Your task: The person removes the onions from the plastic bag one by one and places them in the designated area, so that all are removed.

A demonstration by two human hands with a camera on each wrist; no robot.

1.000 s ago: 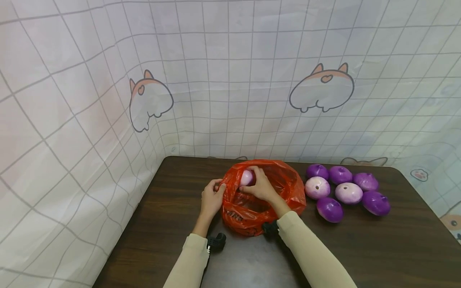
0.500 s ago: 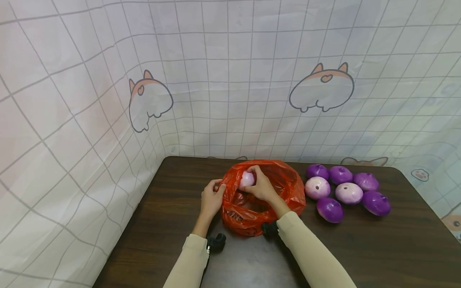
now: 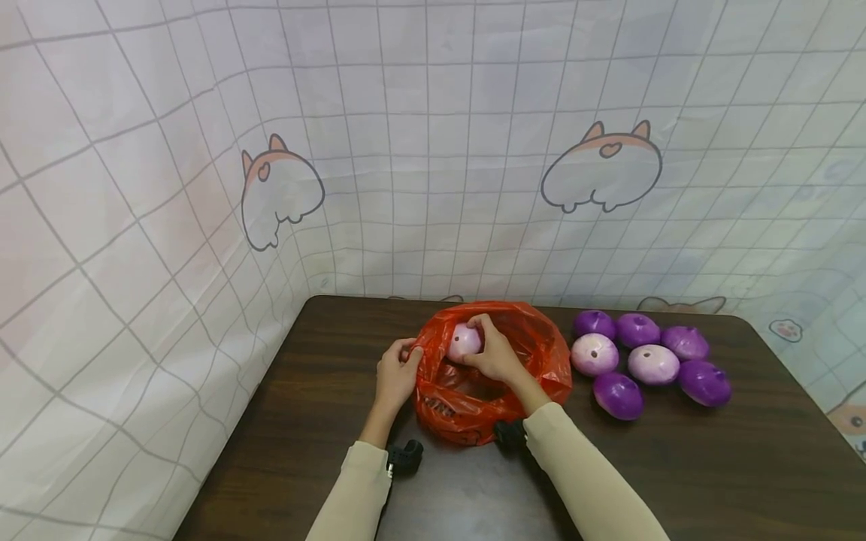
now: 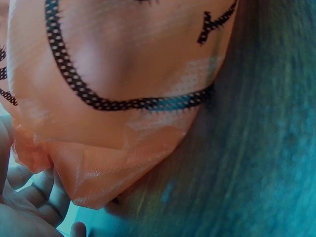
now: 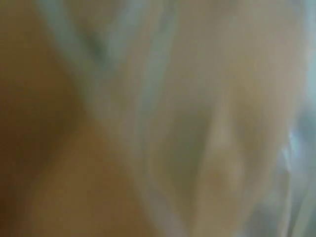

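Observation:
A red plastic bag [image 3: 446, 428] sits on the table with its mouth spread wide. At its left rim, my left hand [image 3: 395, 376] pinches the plastic between thumb and fingers. My right hand [image 3: 497, 357] reaches over the bag's mouth and grips a pale pink-white onion [image 3: 464, 342], whose small dark spot faces up. In the left wrist view, the bag [image 4: 113, 133] shows black print, and curled fingers [image 4: 44, 197] hold its edge. The right wrist view is too blurred to make out the onion. The bag's bottom is hidden from me.
To the bag's right lie several glossy onions: purple ones, such as a purple onion [image 3: 619, 396], and two pale ones, including a pale onion [image 3: 653, 365]. They rest on a dark wooden table [image 3: 284, 421]. A patterned cloth [image 3: 433, 150] hangs behind the table.
The pale onion has turned and come up slightly in my right hand, so more of it and its dark spot now show. My left hand keeps its place on the bag's rim.

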